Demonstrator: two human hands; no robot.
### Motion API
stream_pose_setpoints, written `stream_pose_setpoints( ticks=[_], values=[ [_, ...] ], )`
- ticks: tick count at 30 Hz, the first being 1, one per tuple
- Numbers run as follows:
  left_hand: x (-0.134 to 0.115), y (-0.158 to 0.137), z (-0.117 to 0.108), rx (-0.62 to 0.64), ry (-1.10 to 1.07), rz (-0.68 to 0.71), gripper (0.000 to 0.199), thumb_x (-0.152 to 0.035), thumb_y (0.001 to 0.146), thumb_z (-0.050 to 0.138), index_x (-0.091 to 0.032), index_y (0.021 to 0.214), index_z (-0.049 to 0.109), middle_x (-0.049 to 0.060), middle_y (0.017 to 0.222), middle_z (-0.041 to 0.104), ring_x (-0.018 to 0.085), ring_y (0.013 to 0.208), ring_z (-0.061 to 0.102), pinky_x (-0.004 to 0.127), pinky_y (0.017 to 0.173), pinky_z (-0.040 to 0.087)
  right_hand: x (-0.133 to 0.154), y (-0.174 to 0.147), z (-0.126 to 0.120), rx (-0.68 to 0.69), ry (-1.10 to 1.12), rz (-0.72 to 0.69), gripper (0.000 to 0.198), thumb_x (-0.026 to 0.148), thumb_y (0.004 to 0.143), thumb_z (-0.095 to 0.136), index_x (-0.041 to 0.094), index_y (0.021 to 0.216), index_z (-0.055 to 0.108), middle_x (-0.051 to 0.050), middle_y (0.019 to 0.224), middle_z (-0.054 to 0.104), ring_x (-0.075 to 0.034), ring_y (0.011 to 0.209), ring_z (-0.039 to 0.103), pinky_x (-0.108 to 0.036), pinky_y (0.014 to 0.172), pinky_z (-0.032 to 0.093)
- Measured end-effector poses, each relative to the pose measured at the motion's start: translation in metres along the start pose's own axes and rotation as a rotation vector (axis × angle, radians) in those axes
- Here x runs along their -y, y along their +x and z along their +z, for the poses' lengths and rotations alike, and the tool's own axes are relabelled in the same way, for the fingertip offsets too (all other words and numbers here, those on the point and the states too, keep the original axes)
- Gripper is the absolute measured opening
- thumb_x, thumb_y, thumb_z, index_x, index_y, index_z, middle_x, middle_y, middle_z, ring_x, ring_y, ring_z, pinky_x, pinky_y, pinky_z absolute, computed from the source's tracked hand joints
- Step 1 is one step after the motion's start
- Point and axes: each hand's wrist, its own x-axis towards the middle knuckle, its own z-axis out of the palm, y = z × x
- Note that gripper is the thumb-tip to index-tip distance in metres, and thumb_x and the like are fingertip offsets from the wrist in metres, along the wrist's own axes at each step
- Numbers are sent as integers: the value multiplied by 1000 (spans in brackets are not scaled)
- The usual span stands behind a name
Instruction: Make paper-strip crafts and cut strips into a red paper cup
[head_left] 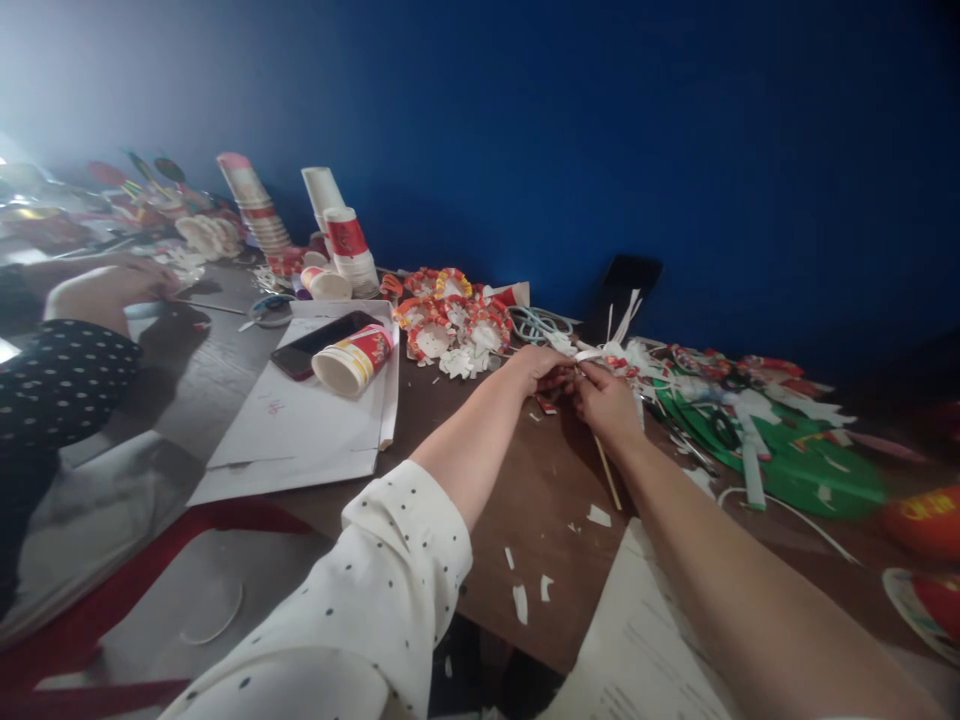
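Observation:
My left hand [550, 370] and my right hand [606, 402] meet over the brown table [502, 450], fingers pinched together. A thin wooden stick [608, 475] runs down toward me from under my right hand, which is closed on it. At the fingertips shows a small white strip or loop [589, 354]. What the left fingers grip is hidden behind them. Just beyond the hands lie white paper cut-outs [634, 358] and a coil of pale blue cord [541, 325]. To the left is a pile of red-and-white paper cup flowers [454, 320].
Left of my arm, a paper cup [352, 360] and a phone [319, 345] lie on a white board [292, 430]. Stacked cups [345, 245] stand behind. Another person's hand [112, 285] is far left. A green disc [817, 465] lies right; a printed sheet [637, 640] is nearest me.

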Motion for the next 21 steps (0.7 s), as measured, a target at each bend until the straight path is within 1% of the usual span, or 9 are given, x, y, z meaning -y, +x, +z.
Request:
stream_pose_setpoints(
  ticks=[4,9,11,15,18,21],
  values=[
    [0,-1,0,-7,-3,5,20,-12,67,76,-12,61,57,-2,50,55,5,47,50,15,50,44,0,0,-1,9,110,69,36,34,76,50,18,104,67,0,56,56,-13,40,44,-26,41,35],
    [2,2,-1,-5,-9,18,18,-13,65,78,-11,65,60,-2,50,56,5,47,51,15,48,44,2,0,-2,-11,127,99,36,32,74,51,17,103,67,0,56,56,-14,41,46,-27,41,36],
    [3,2,-2,12,-20,26,15,-11,67,75,-11,67,60,-2,51,57,5,48,53,15,49,46,2,0,-2,-16,147,124,38,33,74,52,17,105,67,0,56,55,-13,41,46,-26,41,35],
    [2,-2,-5,88,-41,11,10,-5,74,66,-10,68,61,1,56,61,5,50,55,15,52,48,8,0,-2,3,293,212,43,33,71,56,16,109,65,2,53,51,-11,38,38,-25,38,29],
    [1,-4,-5,100,-34,9,10,-6,75,66,-10,68,61,0,56,61,6,51,55,16,54,48,14,-2,-1,-7,399,259,44,31,68,57,18,109,65,3,53,47,-10,37,33,-24,38,26],
    [1,-4,-4,104,-35,35,12,-10,73,70,-11,68,60,-1,57,60,6,53,56,17,56,48,18,-3,1,-42,467,263,42,31,66,58,20,106,64,3,57,48,-8,38,30,-23,38,23]
  ],
)
